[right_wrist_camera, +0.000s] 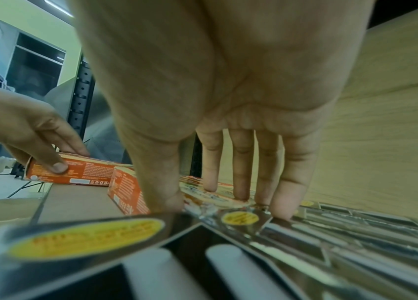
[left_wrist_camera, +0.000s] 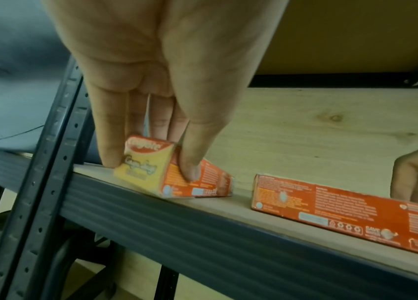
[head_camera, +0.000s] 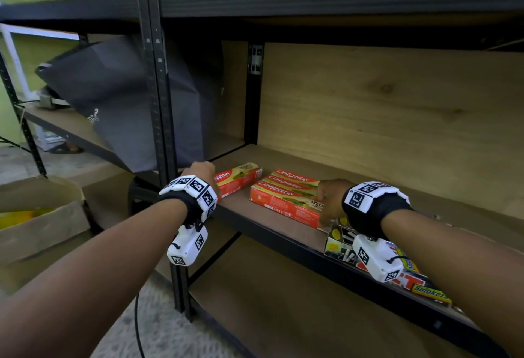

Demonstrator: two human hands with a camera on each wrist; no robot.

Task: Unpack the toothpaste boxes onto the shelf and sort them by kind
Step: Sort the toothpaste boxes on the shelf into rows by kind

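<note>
A single red Colgate box lies at the left end of the brown shelf board. My left hand pinches its near end between thumb and fingers. To its right, three red Colgate boxes lie side by side. My right hand rests straight fingertips on their right ends, with its thumb against the near box's side. Silver-and-black boxes with yellow stickers lie just right of them, under my right wrist.
A black upright post stands left of the single box, with a grey bag leaning in the bay behind it. A yellow Smokers box lies at the shelf's front right. An open cardboard box stands on the floor at left. Plywood backs the shelf.
</note>
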